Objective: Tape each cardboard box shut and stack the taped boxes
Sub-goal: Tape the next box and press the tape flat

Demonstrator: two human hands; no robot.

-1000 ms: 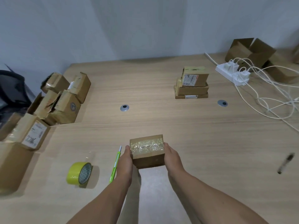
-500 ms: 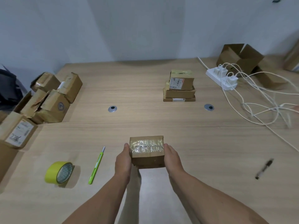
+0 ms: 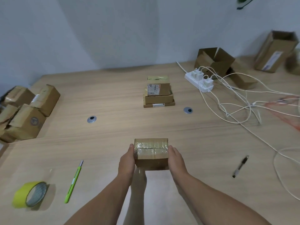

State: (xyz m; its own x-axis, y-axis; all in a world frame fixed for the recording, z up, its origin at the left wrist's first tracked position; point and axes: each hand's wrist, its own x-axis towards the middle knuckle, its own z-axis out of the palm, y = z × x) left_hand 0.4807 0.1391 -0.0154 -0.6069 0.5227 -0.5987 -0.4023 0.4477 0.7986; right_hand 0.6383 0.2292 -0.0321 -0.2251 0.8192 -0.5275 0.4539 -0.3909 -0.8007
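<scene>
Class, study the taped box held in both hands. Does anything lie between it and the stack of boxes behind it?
Nothing visible does. Only bare table lies between the box and the stack; the knife and pen lie off to the sides.

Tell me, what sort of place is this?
Probably an office turned packing station: a wooden desk with cable grommets, a white power strip with chargers, a stack of taped boxes, a yellow tape roll, and the taped box held between left hand and right hand.
</scene>
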